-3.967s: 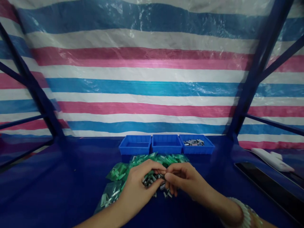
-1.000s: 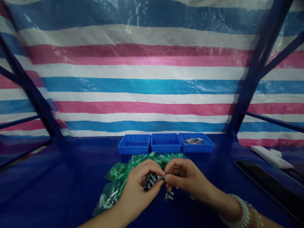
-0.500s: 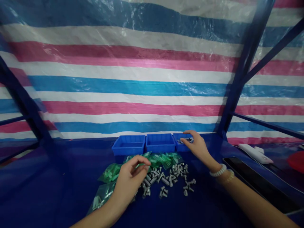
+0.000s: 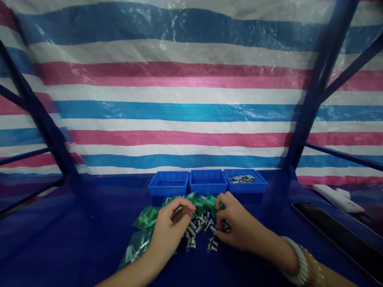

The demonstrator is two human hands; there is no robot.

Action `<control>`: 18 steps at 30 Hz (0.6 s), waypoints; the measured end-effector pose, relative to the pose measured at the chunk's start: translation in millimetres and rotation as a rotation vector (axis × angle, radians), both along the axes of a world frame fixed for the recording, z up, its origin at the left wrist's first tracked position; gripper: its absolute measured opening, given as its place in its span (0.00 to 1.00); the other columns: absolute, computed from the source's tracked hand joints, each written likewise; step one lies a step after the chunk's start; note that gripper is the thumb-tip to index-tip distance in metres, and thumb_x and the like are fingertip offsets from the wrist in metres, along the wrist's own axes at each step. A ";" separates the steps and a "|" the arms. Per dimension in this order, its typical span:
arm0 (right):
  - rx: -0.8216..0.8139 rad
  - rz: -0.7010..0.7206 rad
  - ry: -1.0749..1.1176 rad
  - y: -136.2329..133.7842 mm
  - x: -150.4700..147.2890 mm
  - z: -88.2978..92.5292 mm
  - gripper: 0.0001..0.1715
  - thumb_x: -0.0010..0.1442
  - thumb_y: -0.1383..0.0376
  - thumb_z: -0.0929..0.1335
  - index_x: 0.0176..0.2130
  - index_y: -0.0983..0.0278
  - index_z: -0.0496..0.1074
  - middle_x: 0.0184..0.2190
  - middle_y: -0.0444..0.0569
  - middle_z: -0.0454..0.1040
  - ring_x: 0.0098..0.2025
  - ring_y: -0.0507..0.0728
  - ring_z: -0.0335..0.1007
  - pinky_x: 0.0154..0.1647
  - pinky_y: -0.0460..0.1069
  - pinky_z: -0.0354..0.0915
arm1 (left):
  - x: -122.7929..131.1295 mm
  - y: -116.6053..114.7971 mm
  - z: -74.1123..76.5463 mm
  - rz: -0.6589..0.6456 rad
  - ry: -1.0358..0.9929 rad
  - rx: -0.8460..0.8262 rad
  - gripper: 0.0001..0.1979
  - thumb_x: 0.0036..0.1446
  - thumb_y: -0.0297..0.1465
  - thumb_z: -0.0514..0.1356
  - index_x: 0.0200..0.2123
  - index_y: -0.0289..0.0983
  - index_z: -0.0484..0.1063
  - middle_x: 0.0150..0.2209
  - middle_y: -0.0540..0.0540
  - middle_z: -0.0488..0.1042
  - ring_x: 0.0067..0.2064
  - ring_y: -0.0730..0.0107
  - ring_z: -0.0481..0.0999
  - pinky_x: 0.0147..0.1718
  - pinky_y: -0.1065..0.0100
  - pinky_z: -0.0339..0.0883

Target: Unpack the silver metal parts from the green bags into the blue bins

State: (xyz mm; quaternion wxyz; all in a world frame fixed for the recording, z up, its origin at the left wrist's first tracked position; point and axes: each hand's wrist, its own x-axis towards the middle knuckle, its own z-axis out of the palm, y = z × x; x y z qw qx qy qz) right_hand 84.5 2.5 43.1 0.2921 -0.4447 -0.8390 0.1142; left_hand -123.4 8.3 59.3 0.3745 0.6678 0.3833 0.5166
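A pile of small metal screws [image 4: 200,230] lies on the blue table between my hands. My left hand [image 4: 170,233] curls over the pile's left side, thumb and forefinger pinched together just above the screws. My right hand [image 4: 236,227] rests on the pile's right side with its fingers bent down into the screws. What either hand's fingertips hold is too small to make out. Green plastic bags [image 4: 146,217] lie under and behind my left hand. Three blue bins stand in a row behind; the right bin [image 4: 245,181] holds several metal parts.
The left bin [image 4: 169,182] and middle bin [image 4: 208,181] look bare inside. A black flat device [image 4: 338,235] and a white object [image 4: 336,196] lie at the right. Blue frame posts [image 4: 311,103] rise on both sides before a striped tarp.
My right hand has come back from the right bin to the screw pile. My left hand stays over the pile's left side. The camera has tilted slightly.
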 end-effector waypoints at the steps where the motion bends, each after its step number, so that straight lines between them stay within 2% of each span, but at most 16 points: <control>1: -0.004 -0.007 -0.017 -0.3 0.4 -1.0 0.10 0.46 0.71 0.75 0.21 0.65 0.71 0.37 0.48 0.67 0.43 0.58 0.62 0.46 0.53 0.60 | 0.1 -0.1 0.0 -0.002 0.002 0.001 0.03 0.51 0.27 0.59 0.27 0.37 0.72 0.29 0.49 0.73 0.33 0.68 0.74 0.36 0.68 0.68; 5: -0.024 -0.063 -0.065 -1.9 -0.9 -4.4 0.08 0.46 0.69 0.75 0.22 0.64 0.73 0.35 0.48 0.67 0.42 0.59 0.61 0.41 0.52 0.59 | 0.2 -0.1 0.4 -0.005 0.007 -0.003 0.03 0.51 0.28 0.59 0.27 0.37 0.72 0.29 0.49 0.73 0.33 0.68 0.74 0.35 0.69 0.67; 10: -0.015 -0.096 -0.074 1.6 -3.3 -6.1 0.06 0.44 0.71 0.75 0.22 0.63 0.74 0.34 0.49 0.70 0.41 0.60 0.63 0.42 0.54 0.59 | -0.9 -0.3 -0.8 -0.019 0.025 -0.029 0.03 0.51 0.28 0.59 0.27 0.37 0.72 0.29 0.50 0.73 0.32 0.68 0.73 0.33 0.69 0.66; 13: -0.036 -0.077 0.089 4.8 -3.0 0.4 0.06 0.45 0.73 0.73 0.25 0.64 0.75 0.33 0.48 0.72 0.39 0.59 0.67 0.41 0.52 0.62 | -1.7 -1.0 -1.1 -0.012 0.035 -0.034 0.02 0.50 0.27 0.59 0.29 0.38 0.72 0.30 0.49 0.73 0.33 0.68 0.73 0.34 0.69 0.66; 16: -0.189 -0.026 0.322 3.9 -3.8 11.1 0.03 0.50 0.69 0.72 0.29 0.64 0.73 0.27 0.45 0.73 0.29 0.54 0.68 0.31 0.48 0.62 | -0.7 -3.3 1.8 -0.029 0.030 -0.070 0.08 0.50 0.27 0.60 0.36 0.38 0.74 0.32 0.49 0.75 0.34 0.67 0.74 0.34 0.70 0.66; 18: -0.267 0.025 0.439 0.5 -6.0 16.4 0.05 0.52 0.66 0.72 0.30 0.64 0.72 0.25 0.44 0.72 0.25 0.52 0.66 0.26 0.46 0.60 | 0.8 -5.2 4.1 -0.079 0.058 -0.116 0.09 0.52 0.31 0.60 0.38 0.38 0.75 0.30 0.49 0.75 0.32 0.68 0.73 0.31 0.70 0.65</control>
